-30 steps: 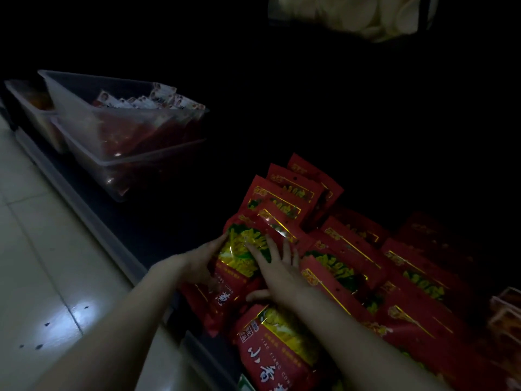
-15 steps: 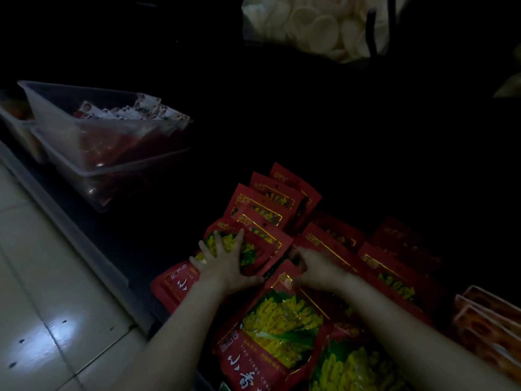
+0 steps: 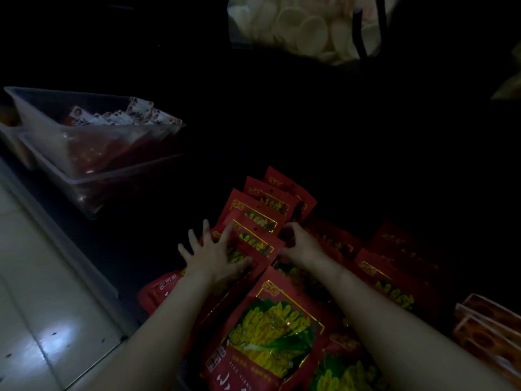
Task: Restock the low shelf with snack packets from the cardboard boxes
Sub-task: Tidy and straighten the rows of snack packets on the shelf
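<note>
The left hand [image 3: 215,256] lies flat with fingers spread on a row of red packets [image 3: 255,221] standing on the dark low shelf [image 3: 118,244]. Its palm presses the front packet of that row, fingertips pointing toward 12 o'clock. The right hand [image 3: 300,244] sits just at 3 o'clock of the same row, fingers curled against the row's right edge; whether it actually pinches a packet I cannot tell, since the fingertips are lost in shadow. The two hands are apart, with the row between them.

At 6 o'clock from the hands, between the forearms, a larger packet [image 3: 270,331] lies face up, showing yellow and green print. More red packets [image 3: 394,280] overlap at 3 to 4 o'clock, dim in the shade. At the far 4 o'clock edge lie orange packs [image 3: 490,328].

At 10 o'clock from the hands a clear bin [image 3: 84,153] rests on the shelf, well apart, holding small red and white sachets [image 3: 124,115]. At 1 o'clock, high up, a bag of pale round crackers [image 3: 304,26] shows. The tiled floor [image 3: 42,306] runs along 8 o'clock.
</note>
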